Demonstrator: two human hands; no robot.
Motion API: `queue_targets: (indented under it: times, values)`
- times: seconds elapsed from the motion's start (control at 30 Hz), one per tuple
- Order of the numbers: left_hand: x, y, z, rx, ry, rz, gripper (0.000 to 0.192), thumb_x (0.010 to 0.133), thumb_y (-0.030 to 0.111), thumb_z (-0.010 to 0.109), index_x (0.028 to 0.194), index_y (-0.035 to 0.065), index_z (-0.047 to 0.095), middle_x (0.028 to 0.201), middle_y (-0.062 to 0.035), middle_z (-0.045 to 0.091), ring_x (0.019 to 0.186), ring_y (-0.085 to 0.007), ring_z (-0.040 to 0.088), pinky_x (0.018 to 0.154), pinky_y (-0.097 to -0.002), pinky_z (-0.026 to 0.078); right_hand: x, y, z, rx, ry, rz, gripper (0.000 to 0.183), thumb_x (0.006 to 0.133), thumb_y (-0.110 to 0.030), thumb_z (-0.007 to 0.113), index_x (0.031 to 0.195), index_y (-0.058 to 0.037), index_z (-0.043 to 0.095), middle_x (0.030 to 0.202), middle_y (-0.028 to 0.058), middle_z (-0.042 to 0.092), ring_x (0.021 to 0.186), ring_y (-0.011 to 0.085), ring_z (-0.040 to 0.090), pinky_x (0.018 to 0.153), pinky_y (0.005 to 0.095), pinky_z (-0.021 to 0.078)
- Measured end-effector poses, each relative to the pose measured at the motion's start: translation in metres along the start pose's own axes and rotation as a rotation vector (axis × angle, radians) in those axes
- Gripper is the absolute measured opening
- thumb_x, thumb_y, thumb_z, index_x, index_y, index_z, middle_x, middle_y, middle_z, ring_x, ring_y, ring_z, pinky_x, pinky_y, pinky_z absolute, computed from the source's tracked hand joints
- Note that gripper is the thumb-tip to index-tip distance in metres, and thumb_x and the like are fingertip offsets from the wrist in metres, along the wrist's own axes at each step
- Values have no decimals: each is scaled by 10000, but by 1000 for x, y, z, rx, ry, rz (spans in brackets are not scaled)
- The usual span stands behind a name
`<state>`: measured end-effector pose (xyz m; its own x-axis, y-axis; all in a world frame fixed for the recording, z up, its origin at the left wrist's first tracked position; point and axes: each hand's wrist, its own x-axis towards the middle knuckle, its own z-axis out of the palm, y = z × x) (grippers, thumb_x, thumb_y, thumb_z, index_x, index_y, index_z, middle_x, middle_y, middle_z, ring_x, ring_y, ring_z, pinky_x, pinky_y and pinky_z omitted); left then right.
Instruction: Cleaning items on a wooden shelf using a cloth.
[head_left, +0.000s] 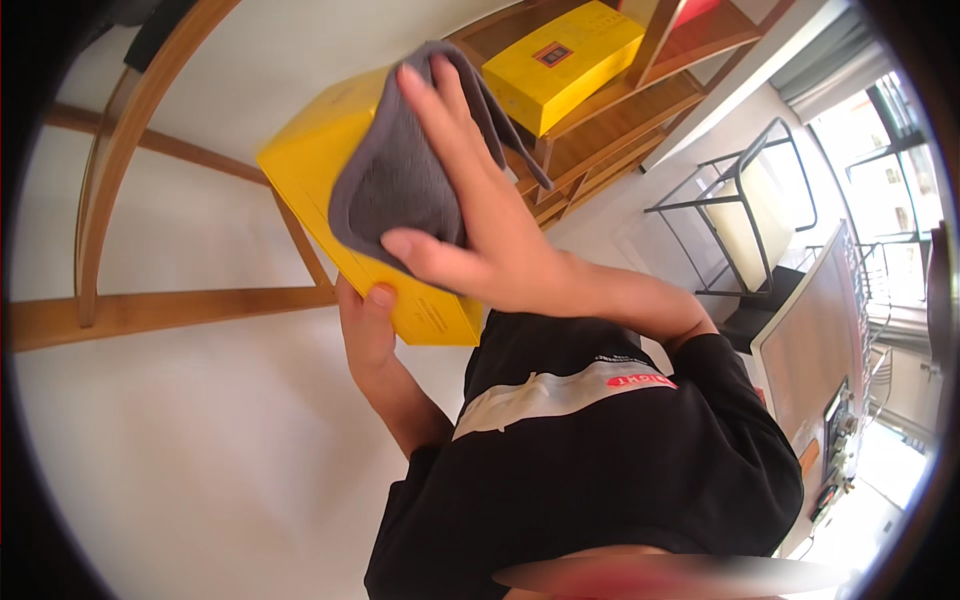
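My left hand (367, 322) holds a yellow cardboard box (307, 172) by its lower edge, the thumb on the near face and the other fingers hidden. The box is raised and tilted in front of me. A grey cloth (405, 172) lies against the box, partly folded, with a loose edge hanging to the right. My right hand (480, 217) holds this cloth against the box, thumb and fingers spread over it.
A second yellow box (566, 64) sits on a wooden shelf unit (622, 127) at the top. Wooden frame bars (172, 304) stand at left by a white wall. To the right are a metal-framed chair (750, 217) and a table (810, 337) with several items.
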<state>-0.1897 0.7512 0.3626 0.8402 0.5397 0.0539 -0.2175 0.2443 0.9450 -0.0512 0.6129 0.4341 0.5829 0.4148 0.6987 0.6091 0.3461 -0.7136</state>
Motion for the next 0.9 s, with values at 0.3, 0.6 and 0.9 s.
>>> queue_targets:
  times: [0.3,0.6,0.9]
  values:
    - [10,-44,-54,271,-359,108,807,879,528,614,1435,15,331,1372,-153,444,1210,-268,493,987,-394,423,37,-10,-14,-105,-196,-286,458,667,-324,734,1066,-118,643,1062,113,602,1038,328,547,847,451,438]
    - [63,-44,-17,231,-569,52,830,868,547,619,1428,5,334,1363,-154,449,1205,-269,494,985,-394,422,52,-15,-37,137,-908,-88,637,848,-624,594,1222,-108,594,1046,159,655,1055,353,592,860,437,473]
    - [63,-24,-26,267,-530,11,854,856,565,625,1422,-5,336,1354,-154,454,1199,-269,495,984,-393,420,21,9,-70,830,-1210,301,589,958,-477,559,1189,64,590,1105,175,647,1010,254,590,880,344,465]
